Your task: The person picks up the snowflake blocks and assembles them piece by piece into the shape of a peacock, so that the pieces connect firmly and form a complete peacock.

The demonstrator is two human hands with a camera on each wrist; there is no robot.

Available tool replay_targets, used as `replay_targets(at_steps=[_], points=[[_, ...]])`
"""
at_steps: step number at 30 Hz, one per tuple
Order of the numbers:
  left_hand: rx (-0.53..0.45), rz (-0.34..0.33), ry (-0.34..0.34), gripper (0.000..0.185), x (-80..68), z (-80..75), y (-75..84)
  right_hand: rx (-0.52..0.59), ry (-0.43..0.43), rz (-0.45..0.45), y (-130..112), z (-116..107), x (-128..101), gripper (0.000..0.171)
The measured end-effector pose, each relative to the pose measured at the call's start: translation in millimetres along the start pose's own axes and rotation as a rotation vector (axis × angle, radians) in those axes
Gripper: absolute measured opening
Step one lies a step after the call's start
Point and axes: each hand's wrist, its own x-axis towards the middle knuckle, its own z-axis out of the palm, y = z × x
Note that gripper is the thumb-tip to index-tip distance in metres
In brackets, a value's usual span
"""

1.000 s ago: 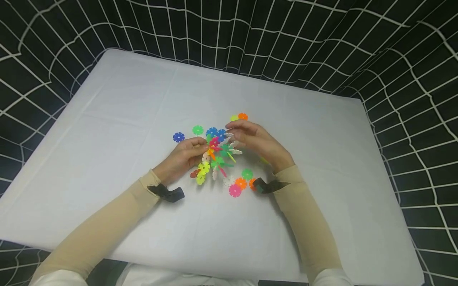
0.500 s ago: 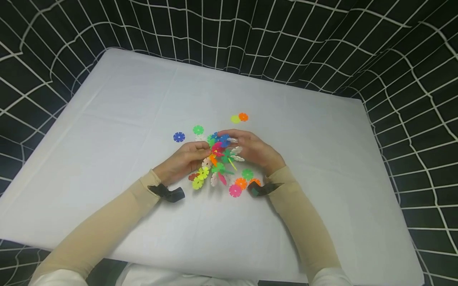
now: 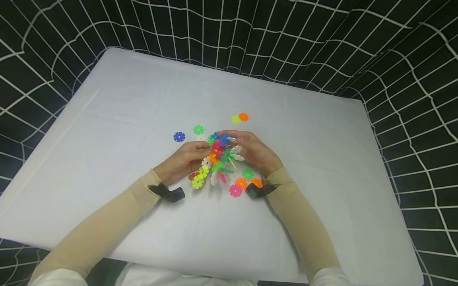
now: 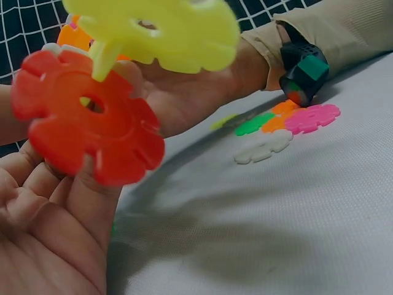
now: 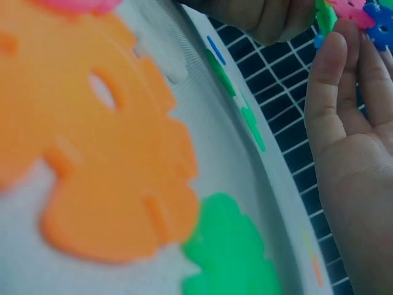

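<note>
A many-coloured cluster of interlocked flower-shaped plastic discs (image 3: 219,167) is held up above the table. My left hand (image 3: 187,159) grips it from the left, thumb against its side. My right hand (image 3: 255,151) reaches in from the right, its fingers and thumb around the blue disc (image 3: 224,139) at the top and the white ones beside it. In the left wrist view a red disc (image 4: 58,132) and a yellow disc (image 4: 202,40) of the cluster cover part of the hands. The right wrist view shows my right fingertips (image 5: 349,37) right at the pink and blue discs.
Loose discs lie on the white table (image 3: 143,103): a blue one (image 3: 179,137) and a green one (image 3: 198,130) at left, yellow and orange (image 3: 243,117) behind. In front are a pink disc (image 3: 235,191), orange ones and a green one (image 3: 247,174). Black white-gridded curtains surround the table.
My right hand has moved left and slightly nearer, closing in around the top of the cluster. The cluster has tilted a little; my left hand keeps its hold.
</note>
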Motion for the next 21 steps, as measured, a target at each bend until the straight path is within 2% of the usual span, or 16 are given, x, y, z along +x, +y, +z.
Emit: replay_targets(at_steps=[9, 12, 16, 19, 21], points=[[0.022, 0.010, -0.016, 0.013, -0.3, -0.7, -0.8, 0.005, -0.025, -0.009, 1.2, -3.0, 0.3, 0.077], [0.002, 0.027, 0.006, 0.012, 0.1, -0.5, -0.6, -0.011, -0.030, -0.015, 1.0, -5.2, 1.1, 0.076], [-0.019, 0.057, 0.086, 0.010, 1.0, -0.2, 0.0, -0.057, 0.009, -0.029, -2.7, -6.9, 2.0, 0.073], [-0.028, 0.095, 0.177, 0.010, 1.3, -0.6, 1.3, -0.087, 0.107, -0.007, -8.3, -4.9, 3.3, 0.069], [-0.059, 0.122, 0.240, 0.009, 1.3, -1.8, 2.6, -0.105, 0.172, 0.045, -12.5, -1.4, 4.9, 0.069]])
